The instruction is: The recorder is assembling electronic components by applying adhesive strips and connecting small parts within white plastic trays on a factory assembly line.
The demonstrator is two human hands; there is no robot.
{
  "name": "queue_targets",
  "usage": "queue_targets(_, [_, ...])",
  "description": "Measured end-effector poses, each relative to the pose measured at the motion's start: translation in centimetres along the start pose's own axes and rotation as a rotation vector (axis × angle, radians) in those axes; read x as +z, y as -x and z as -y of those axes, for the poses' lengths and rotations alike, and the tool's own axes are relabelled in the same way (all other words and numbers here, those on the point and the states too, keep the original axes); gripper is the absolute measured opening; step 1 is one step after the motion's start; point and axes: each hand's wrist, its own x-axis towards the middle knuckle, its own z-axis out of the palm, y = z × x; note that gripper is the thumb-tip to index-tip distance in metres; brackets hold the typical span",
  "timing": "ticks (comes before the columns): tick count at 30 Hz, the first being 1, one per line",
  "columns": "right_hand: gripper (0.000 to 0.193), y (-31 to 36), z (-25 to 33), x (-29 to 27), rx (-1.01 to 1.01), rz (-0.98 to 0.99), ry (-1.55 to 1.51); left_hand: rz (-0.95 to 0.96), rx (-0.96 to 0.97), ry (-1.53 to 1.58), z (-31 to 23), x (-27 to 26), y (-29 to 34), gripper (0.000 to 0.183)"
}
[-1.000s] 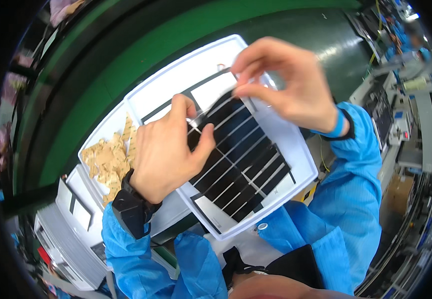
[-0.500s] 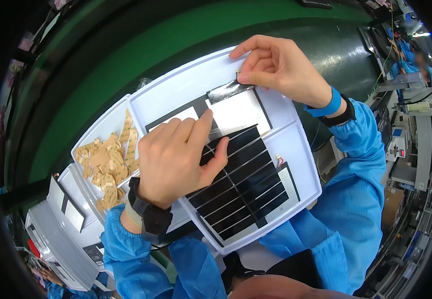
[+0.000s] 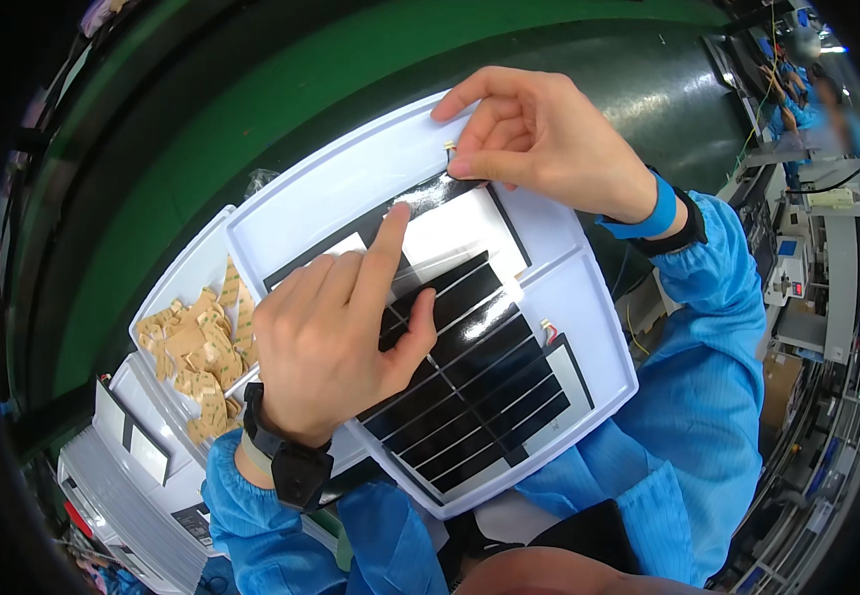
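Observation:
My right hand (image 3: 539, 139) pinches the right end of a glossy black strip (image 3: 435, 192) between thumb and forefinger, beside a small pale connector (image 3: 451, 151). The strip lies along the far edge of a white patch (image 3: 450, 238). My left hand (image 3: 326, 332) spreads over the work, its stretched index fingertip at the strip's left end and its thumb apart. Below lie several more black strips (image 3: 475, 352) side by side, inside a white plastic tray (image 3: 296, 213). Near the tray's right wall, a connector with red wire (image 3: 549, 332) sticks up. My left palm hides part of the tray.
Left of the tray, a white bin (image 3: 140, 315) holds a heap of tan paper scraps (image 3: 207, 347). A stack of thin white sheets or trays (image 3: 127, 496) stands at lower left. Dark green surface (image 3: 589, 69) lies beyond. Equipment (image 3: 792, 268) and a blue-sleeved person are at right.
The black strip, tilted and lifted before, now lies flatter along the patch's far edge. Both hands have shifted slightly left. The tray has also moved a little left in the picture.

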Motion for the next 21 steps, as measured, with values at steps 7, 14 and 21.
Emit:
queue_targets(7, [0.034, 0.2, 0.3, 0.0, 0.001, -0.07, 0.007, 0.045, 0.015, -0.013, 0.0, 0.3, -0.2, 0.058])
queue_targets(14, [0.035, 0.7, 1.1, 0.0, -0.045, -0.134, 0.382, -0.017, 0.041, -0.022, -0.1, 0.6, -0.2, 0.049])
queue_targets(21, [0.032, 3.6, 1.4, 2.0, -0.683, -0.082, 0.632, -0.006, 0.041, -0.026, -0.5, 0.2, 0.0, 0.036])
